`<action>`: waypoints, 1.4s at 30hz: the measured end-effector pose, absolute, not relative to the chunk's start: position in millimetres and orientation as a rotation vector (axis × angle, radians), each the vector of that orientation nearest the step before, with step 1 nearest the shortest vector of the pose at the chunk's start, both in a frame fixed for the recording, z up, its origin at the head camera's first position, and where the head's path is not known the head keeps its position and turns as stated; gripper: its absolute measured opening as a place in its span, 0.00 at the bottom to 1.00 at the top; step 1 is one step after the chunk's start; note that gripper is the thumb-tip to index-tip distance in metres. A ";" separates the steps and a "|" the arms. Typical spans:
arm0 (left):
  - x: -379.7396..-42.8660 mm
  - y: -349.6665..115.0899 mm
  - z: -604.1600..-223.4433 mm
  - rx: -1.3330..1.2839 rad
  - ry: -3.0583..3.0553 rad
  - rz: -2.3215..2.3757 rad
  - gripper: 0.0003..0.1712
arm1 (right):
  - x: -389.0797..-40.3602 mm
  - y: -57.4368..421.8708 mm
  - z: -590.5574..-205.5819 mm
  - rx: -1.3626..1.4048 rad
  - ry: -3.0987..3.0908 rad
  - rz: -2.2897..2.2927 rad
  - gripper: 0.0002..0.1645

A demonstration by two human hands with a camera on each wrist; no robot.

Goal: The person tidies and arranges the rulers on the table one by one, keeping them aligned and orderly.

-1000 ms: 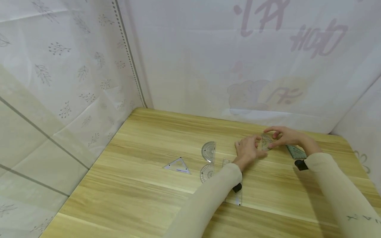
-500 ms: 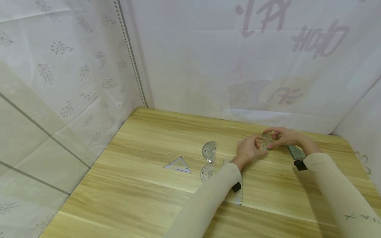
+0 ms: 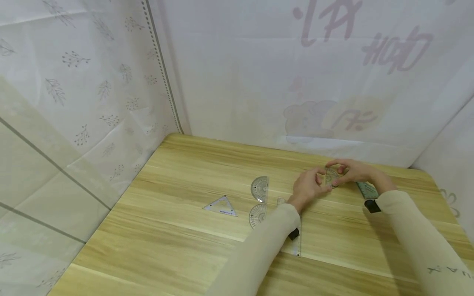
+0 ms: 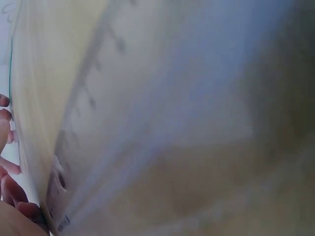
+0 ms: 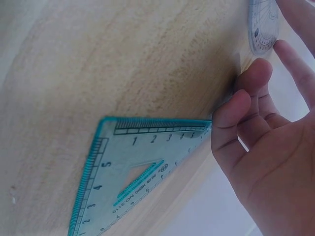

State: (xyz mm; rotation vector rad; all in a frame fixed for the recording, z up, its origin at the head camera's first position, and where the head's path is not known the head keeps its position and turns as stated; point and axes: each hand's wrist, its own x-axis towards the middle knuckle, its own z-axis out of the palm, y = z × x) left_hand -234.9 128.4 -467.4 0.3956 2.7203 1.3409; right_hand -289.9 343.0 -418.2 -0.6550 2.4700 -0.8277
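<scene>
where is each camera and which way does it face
Head: on the head, forward and down at the table; left hand, right hand, sleeves show.
Left wrist: on that wrist, close over a blurred ruler; fingers at left.
Right wrist: likewise, at a green triangle; palm at right.
Head and right wrist share triangle and protractor.

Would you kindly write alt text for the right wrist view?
A person's right hand touches a clear protractor, partly cropped at top right. Near the hand, a green-edged triangle ruler lies on a wooden table.
</scene>
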 end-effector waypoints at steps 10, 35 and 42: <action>-231.1 139.4 -466.4 0.261 2.840 1.065 0.36 | -288.2 339.2 -418.9 -0.638 2.479 -0.793 0.43; -233.7 149.5 -464.5 0.101 2.814 1.045 0.31 | -285.9 341.4 -419.2 -0.635 2.479 -0.815 0.43; -233.7 154.8 -465.1 0.046 2.839 1.041 0.30 | -287.5 339.8 -421.9 -0.645 2.466 -0.876 0.41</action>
